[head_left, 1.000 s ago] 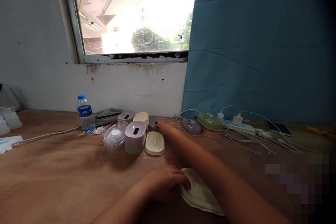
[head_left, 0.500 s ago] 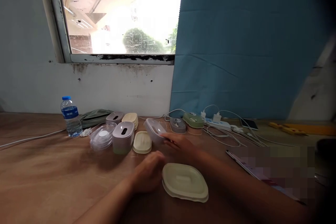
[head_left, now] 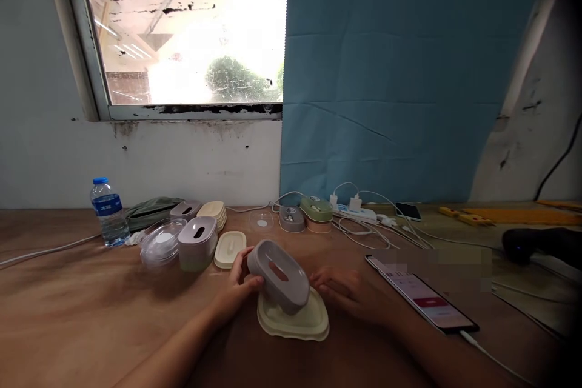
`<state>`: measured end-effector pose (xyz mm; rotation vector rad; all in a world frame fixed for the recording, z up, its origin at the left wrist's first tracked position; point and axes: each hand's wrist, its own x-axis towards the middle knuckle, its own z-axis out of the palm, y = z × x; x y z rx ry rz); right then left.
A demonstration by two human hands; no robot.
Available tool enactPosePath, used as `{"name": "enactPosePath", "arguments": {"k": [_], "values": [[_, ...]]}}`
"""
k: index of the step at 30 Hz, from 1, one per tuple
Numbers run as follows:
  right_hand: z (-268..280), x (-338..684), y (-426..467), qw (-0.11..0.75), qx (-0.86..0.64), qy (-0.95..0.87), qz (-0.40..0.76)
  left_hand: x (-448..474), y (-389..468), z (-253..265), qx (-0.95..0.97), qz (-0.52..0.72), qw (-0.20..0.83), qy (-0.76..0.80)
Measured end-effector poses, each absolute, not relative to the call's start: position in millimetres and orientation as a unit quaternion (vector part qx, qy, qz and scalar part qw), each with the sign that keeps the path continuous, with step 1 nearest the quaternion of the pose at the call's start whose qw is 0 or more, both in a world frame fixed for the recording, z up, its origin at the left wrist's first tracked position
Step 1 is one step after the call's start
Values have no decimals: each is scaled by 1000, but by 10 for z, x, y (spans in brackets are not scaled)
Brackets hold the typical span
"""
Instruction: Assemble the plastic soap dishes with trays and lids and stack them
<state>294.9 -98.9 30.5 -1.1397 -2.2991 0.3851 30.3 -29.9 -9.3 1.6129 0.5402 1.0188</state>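
Container (head_left: 293, 288) in left fingers (head_left: 238, 265), contents unclear

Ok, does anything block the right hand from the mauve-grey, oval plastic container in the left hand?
Nothing visible does. The right hand, blurred, is just beside the mauve-grey container; whether they touch is unclear. The cream, rounded, lid-like piece shows beneath the container, not across the way.

The left hand (head_left: 239, 286) and right hand (head_left: 346, 294) were bare, and the left forearm (head_left: 179, 347) and right forearm (head_left: 418, 342), bare as far as they showed, narrowed toward the hands.
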Motion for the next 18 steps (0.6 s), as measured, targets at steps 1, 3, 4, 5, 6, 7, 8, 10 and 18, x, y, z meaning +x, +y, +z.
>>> {"name": "enactPosePath", "arguments": {"k": [1, 3, 4, 5, 6, 7, 8, 10, 18], "values": [[306, 2938, -984, 271, -429, -849, 147, 296, -296, -96, 684, 414, 556, 226], [306, 2913, -987, 277, -435, -843, 157, 275, -286, -101, 694, 391, 557, 233], [305, 2899, -993, 282, -434, -840, 163, 265, -278, -104, 698, 389, 552, 237], [303, 2884, -1001, 287, -433, -837, 172, 256, -271, -108, 701, 393, 544, 240], [298, 2868, -1010, 290, -432, -834, 182, 250, -266, -111, 706, 396, 534, 243], [288, 2849, -1021, 294, -434, -829, 195, 246, -263, -115, 714, 398, 520, 247], [273, 2826, -1032, 297, -436, -823, 211, 244, -263, -117, 723, 395, 507, 253], [225, 2768, -1053, 294, -451, -807, 244, 244, -274, -117, 736, 379, 491, 271], [77, 2550, -1051, 350, -499, -770, 189, 260, -353, -79, 763, 333, 483, 272]]}}
